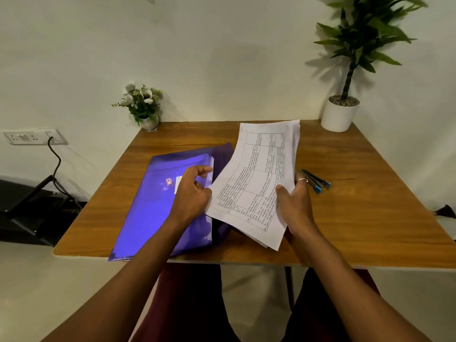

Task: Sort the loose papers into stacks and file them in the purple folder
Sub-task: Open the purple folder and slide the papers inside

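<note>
Purple folder [153, 206] fills the left; table's [370, 218] right lies open (pot [339, 117] in corner).

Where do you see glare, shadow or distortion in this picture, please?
Head view: light glares off the purple folder, washing its cover pale blue; the tall plant throws a soft shadow on the wall to its left; wide-angle stretch skews the wall socket near the left edge; the print on the papers in the right hand is too small to read.

Soft light is cast from the right, and glare is shown on the purple folder [148, 206] under the left hand [191, 193].
</note>
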### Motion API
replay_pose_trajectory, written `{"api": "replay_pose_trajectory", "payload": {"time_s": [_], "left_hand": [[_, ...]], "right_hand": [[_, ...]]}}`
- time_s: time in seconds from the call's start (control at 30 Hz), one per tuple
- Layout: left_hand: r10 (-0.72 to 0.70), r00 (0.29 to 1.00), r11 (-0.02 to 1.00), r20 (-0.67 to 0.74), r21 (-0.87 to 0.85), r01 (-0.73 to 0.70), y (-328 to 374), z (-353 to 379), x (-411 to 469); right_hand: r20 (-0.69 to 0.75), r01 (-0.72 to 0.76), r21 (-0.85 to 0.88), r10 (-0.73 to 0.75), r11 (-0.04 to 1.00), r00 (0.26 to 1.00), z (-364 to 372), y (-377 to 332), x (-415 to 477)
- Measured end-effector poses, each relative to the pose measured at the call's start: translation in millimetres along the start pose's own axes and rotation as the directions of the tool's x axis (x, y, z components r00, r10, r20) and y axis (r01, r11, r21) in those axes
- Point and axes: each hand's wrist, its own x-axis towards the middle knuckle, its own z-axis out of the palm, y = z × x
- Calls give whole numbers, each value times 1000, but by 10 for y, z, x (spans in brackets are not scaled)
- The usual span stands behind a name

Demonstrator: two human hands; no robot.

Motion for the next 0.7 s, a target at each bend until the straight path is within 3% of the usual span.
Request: {"api": "replay_pose_trajectory", "payload": {"time_s": [0.2,0.3,0.4,0.47,0.57,0.7], "left_hand": [[18,998,997,66,70,-23,30,-43,19],[-2,997,993,78,122,-7,6,-47,39],[-12,994,987,110,163,-6,-3,-41,52],[-12,992,983,123,182,-10,2,-43,72],[-5,993,982,116,189,-18,13,-55,92],[-3,998,979,58,202,-9,22,-74,115]], "right_hand": [[15,28,-9,-27,1000,1000,28,-82,54],[104,-99,37,95,994,990,86,-137,84],[284,-276,-16,269,961,920,153,-217,143],[390,-271,-146,307,951,868,171,-261,170],[529,-249,-188,312,950,789,143,-298,233],[569,-273,-217,349,937,745,14,-369,339]]}}
